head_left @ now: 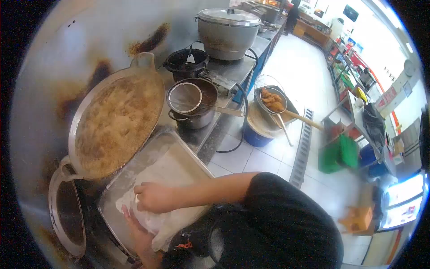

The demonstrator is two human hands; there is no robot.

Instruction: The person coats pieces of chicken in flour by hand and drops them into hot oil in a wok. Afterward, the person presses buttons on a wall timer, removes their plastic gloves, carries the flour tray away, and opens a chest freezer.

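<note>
A rectangular metal tray (190, 154) holds pale flour. Over it, my right hand (157, 197) is closed, its fingers curled round something pale that I cannot make out. My left hand (138, 231) lies lower, at a whitish, flour-covered bag or cloth (168, 226), and its fingers are partly hidden by it. Beside the tray on the left, a large wok (118, 123) is full of bubbling, foamy oil.
Behind the tray stand a pot (197, 119) with a strainer (185, 97) on top, a black pot (186, 62) and a large lidded cooker (228, 33). Fried pieces (272, 100) sit in a ladle above a blue bucket (259, 138). An empty-looking wok (67, 210) is lower left.
</note>
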